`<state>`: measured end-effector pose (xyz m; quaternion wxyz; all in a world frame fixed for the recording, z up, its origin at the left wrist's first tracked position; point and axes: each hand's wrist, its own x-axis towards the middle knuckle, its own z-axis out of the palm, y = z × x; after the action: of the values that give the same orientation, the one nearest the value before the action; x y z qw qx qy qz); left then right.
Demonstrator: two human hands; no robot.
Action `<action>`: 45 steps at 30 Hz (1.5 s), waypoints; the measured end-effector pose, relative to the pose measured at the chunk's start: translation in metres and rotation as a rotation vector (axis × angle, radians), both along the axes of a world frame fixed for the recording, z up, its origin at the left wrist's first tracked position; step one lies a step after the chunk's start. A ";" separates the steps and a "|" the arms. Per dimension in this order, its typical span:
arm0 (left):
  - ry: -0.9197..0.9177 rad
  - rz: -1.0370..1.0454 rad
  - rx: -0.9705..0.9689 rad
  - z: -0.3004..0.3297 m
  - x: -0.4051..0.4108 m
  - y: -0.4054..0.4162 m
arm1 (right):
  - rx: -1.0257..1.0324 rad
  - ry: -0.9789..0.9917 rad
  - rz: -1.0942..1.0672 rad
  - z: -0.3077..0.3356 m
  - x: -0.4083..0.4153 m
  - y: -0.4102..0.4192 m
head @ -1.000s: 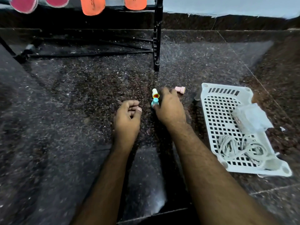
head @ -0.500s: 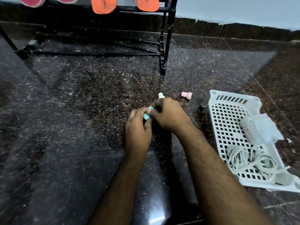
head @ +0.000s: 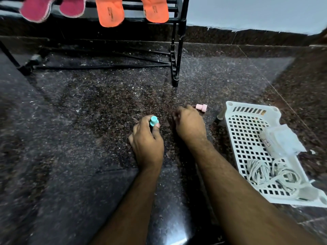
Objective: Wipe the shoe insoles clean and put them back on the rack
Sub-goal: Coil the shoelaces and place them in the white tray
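Two orange insoles (head: 110,11) and two maroon insoles (head: 35,9) hang over the bars of a black rack (head: 177,50) at the top of the view. On the dark speckled floor below, my left hand (head: 147,140) grips a small teal bottle-like piece (head: 153,120) between thumb and fingers. My right hand (head: 189,122) lies a little to the right, knuckles up and fingers curled down, its fingertips close to a small pink cap (head: 201,107) on the floor. Whatever is under those fingers is hidden.
A white perforated plastic basket (head: 230,110) lies on the floor to the right. It holds a coiled white cord (head: 270,172) and a clear plastic packet (head: 281,140). The rack's leg stands just beyond my hands. A wall runs along the back.
My hands came together over the teal piece, then parted. The left hand now holds it, and the right hand has moved right toward the pink cap. The white nozzle tip is out of sight.
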<state>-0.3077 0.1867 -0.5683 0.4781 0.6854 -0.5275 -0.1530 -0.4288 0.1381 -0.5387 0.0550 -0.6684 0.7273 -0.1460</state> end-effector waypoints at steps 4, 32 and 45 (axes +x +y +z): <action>-0.102 -0.058 0.021 -0.001 -0.005 -0.009 | -0.114 -0.106 -0.117 0.011 -0.009 0.000; 0.042 -0.281 0.038 0.009 -0.011 0.037 | -0.033 -0.427 -0.280 0.066 -0.003 0.051; -0.012 -0.323 0.056 0.093 -0.095 0.094 | -0.083 -0.460 -0.529 0.124 -0.111 0.136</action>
<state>-0.4025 0.2806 -0.4756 0.4248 0.6057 -0.6291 -0.2385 -0.5400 0.2739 -0.4149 0.1505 -0.4081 0.8372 -0.3316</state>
